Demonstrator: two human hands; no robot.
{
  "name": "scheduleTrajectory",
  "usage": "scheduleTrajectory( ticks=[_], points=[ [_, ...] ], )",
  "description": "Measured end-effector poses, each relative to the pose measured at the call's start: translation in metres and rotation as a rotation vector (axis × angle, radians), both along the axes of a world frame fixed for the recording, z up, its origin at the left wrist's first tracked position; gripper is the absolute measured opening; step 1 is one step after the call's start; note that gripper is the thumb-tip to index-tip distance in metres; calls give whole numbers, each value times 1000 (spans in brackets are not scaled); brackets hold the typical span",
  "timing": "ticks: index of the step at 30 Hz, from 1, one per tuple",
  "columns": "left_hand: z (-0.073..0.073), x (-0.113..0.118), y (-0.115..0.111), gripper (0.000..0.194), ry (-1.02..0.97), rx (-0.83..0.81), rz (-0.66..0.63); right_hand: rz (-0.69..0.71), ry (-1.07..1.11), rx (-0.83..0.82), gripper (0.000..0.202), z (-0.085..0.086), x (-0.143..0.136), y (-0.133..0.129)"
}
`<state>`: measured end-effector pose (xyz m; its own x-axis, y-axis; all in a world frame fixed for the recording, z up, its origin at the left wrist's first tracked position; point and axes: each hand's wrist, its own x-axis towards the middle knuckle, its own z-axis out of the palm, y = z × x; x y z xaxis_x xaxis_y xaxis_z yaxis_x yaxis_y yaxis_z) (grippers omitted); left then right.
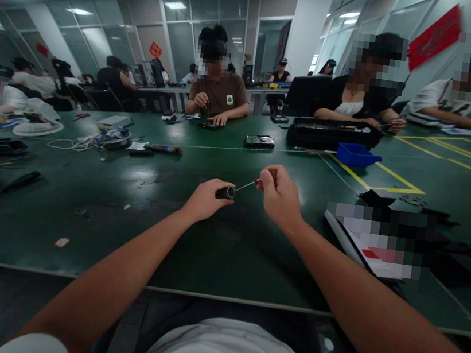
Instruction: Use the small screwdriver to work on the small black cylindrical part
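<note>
My left hand point(206, 200) is closed around a small black cylindrical part point(225, 192), its round end facing right. In my right hand point(278, 196) is a screwdriver point(246, 186) with a red handle, gripped between thumb and fingers. Its thin metal shaft points left and its tip is at the round end of the black part. Whether the tip sits inside the part or only touches it, I cannot tell. Both hands are held just above the green table point(225, 256), and my fingers hide most of the handle.
A white box-like item point(365, 246) lies right of my right forearm, by black scraps. Ahead are a hard drive point(260, 141), a blue bin point(357, 155) and a long black unit point(334, 134). Cables point(110, 138) and a long screwdriver point(17, 182) lie left. Co-workers sit opposite.
</note>
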<state>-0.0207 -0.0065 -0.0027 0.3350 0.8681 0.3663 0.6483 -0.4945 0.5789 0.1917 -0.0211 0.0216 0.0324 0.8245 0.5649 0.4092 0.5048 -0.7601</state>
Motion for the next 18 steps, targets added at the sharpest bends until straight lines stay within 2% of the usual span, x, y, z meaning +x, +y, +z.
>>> scheduleTrajectory(
  ticks=[7,14,18],
  points=[
    [-2,0,1,41,21,-26,-1,-83,-89,-3,19,3,2,1],
    [-1,-1,1,49,-1,-36,16,-127,-84,-17,19,4,3,2],
    [0,0,1,41,-61,-31,31,-134,-73,-12,19,4,2,1]
  ],
)
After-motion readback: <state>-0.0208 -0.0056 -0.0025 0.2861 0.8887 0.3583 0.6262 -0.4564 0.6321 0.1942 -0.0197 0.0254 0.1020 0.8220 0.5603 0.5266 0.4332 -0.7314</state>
